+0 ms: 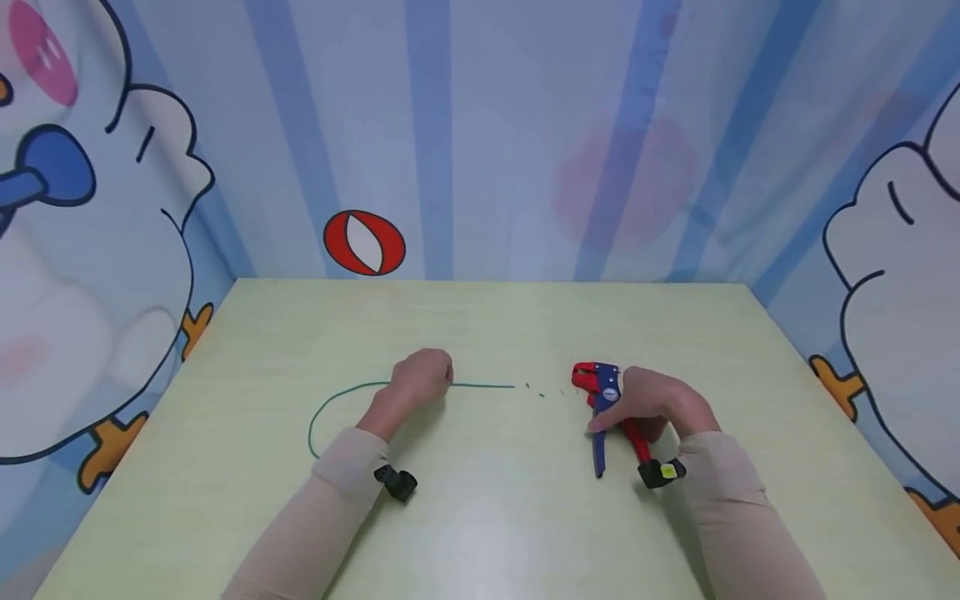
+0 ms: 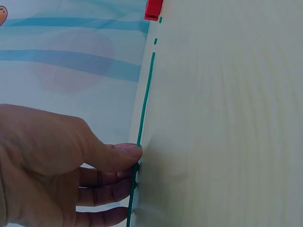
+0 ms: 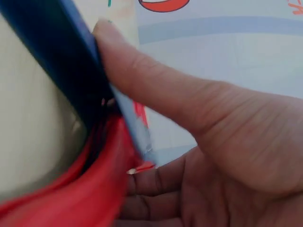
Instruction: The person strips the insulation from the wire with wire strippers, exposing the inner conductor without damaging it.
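On the table (image 1: 495, 517), our left hand (image 1: 422, 377) pinches the wire (image 1: 483, 386) (we'd best keep it straight); our right hand (image 1: 651, 398) holds the wire stripper (image 1: 607, 383).

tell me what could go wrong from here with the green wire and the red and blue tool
The green wire extends unsupported past the left hand, so it might bend or slip if the tool in the right hand pushes against it.
Small green bits lie between the wire's end and the tool; a sweep could scatter them.
The wire's loop disappears at the left sleeve, so moving that arm might tug it.
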`<state>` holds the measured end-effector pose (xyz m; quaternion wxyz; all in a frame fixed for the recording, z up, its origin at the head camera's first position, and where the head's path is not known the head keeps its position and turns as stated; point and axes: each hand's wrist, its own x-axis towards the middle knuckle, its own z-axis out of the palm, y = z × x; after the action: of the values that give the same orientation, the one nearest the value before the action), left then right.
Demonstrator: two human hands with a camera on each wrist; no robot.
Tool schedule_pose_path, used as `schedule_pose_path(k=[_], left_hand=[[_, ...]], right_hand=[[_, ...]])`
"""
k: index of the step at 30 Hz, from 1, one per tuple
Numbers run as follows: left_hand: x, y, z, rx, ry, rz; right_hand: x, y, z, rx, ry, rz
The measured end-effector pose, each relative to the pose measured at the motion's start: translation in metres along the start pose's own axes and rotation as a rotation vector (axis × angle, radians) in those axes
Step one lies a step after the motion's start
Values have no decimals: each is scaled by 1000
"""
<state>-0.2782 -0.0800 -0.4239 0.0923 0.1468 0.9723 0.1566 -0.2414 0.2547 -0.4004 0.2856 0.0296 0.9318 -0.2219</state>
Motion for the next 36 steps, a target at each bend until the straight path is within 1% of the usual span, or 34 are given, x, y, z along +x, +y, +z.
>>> schedule_pose_path(k=[4, 8, 11, 13, 15, 18, 20, 22, 24, 26, 29, 31, 32, 33, 34, 36], left_hand=[[0, -1, 1, 18, 10, 8], [-3, 0, 0, 33, 33, 21], [-6, 0, -2, 45, 43, 36], [-8, 1, -3, 48, 47, 51], [-10, 1, -6, 43, 53, 70], [-14, 0, -11, 17, 68, 86], [-17, -3, -14, -4, 82, 81], [-19, -5, -17, -23, 103, 70], [-21, -8, -20, -39, 128, 60], [-22, -10, -22, -58, 151, 66], [-25, -11, -26, -81, 183, 90], [-27, -10, -28, -90, 212, 112], [-28, -10, -30, -92, 228, 123], [-29, -9, -31, -87, 243, 132], [-30, -9, -33, -84, 256, 138], [-31, -9, -35, -75, 270, 136]], right_hand=[[7, 6, -1, 44, -14, -33], [13, 10, -4, 103, -4, -81], [16, 14, -5, 194, -3, -127], [18, 15, -4, 324, -26, -167], [20, 16, -2, 494, -64, -222], [22, 10, 5, 792, -158, -337], [23, 2, 11, 940, -215, -411], [22, -8, 18, 1055, -265, -472], [20, -19, 27, 1157, -293, -508], [16, -29, 36, 1267, -339, -552], [10, -40, 47, 1431, -434, -612], [8, -43, 53, 1484, -492, -642], [7, -45, 55, 1486, -500, -647], [7, -45, 57, 1475, -497, -643], [7, -45, 58, 1442, -483, -638], [8, -46, 60, 1353, -445, -626]])
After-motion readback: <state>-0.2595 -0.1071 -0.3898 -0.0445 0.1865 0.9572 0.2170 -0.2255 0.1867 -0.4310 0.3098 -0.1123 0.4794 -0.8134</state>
